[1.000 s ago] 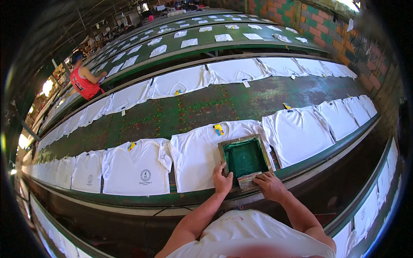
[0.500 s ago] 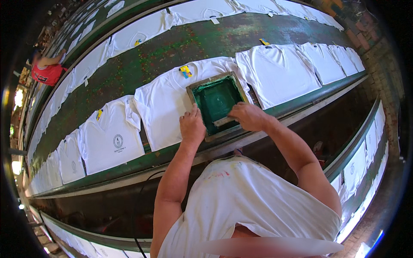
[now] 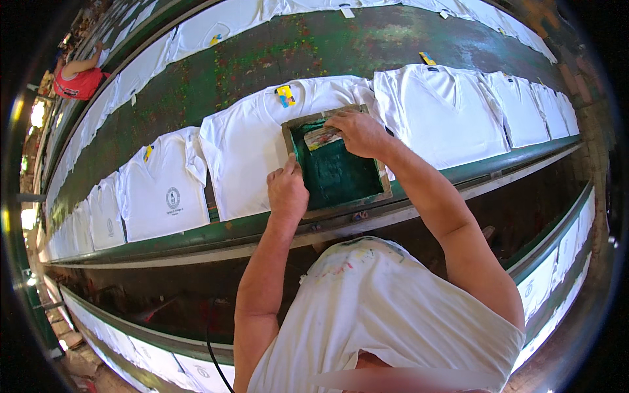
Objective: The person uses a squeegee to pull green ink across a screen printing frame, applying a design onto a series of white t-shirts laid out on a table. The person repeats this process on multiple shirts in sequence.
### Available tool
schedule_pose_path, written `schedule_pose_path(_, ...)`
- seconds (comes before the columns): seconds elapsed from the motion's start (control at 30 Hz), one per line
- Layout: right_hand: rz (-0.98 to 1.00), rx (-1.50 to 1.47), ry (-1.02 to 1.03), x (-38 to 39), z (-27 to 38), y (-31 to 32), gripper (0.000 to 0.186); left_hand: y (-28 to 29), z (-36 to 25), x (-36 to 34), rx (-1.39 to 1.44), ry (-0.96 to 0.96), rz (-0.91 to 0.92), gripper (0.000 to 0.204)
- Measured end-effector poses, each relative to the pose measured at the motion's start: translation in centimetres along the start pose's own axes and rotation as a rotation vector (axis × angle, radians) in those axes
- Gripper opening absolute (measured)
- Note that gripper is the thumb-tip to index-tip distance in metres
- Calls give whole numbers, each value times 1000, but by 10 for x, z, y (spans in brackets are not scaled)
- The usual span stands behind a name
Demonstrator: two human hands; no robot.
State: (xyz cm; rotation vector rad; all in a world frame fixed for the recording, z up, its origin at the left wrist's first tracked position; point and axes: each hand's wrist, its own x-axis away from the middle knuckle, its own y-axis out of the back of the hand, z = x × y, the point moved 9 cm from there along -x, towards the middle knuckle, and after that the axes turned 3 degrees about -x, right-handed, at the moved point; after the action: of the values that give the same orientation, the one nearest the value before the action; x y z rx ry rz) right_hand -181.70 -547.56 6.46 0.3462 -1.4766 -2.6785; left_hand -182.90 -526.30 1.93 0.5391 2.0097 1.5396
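Note:
A wooden screen-printing frame [image 3: 357, 202] with green mesh rests on the right part of a white T-shirt [image 3: 237, 157]. My left hand [image 3: 288, 188] grips the frame's left side, its fingers closed over the edge. In my right hand [image 3: 362, 133] is a squeegee [image 3: 320, 138] with a worn, paint-stained wooden handle. The squeegee stands at the far end of the mesh, and my fingers hide its right end. A yellow and blue tag [image 3: 285, 95] lies at the shirt's neck.
On the left lies a white shirt [image 3: 157, 196] with a dark round print. Plain white shirts [image 3: 445, 124] continue to the right along the long green table [image 3: 262, 56]. A person in red [image 3: 77, 84] stands at the far left. Another shirt-covered table [image 3: 553, 268] is at the right.
My right hand has moved the squeegee from the near end of the mesh to the far end. My left hand still holds the frame. The view has shifted slightly.

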Motion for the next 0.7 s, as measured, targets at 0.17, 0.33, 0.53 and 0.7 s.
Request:
schedule_pose_path(0.17,-73,30,41,-1,-3,4,42,1,-2,2,11,-4,-23,40)
schedule_pose_path(0.33,2,95,-10,5,-4,-6,45,4,-4,-1,10,-15,4,40)
schedule_pose_path(0.53,94,108,47,67,42,-17,50,2,0,-3,70,14,55,43)
schedule_pose_path(0.7,170,40,75,112,79,-18,45,3,1,-4,73,7,61,44)
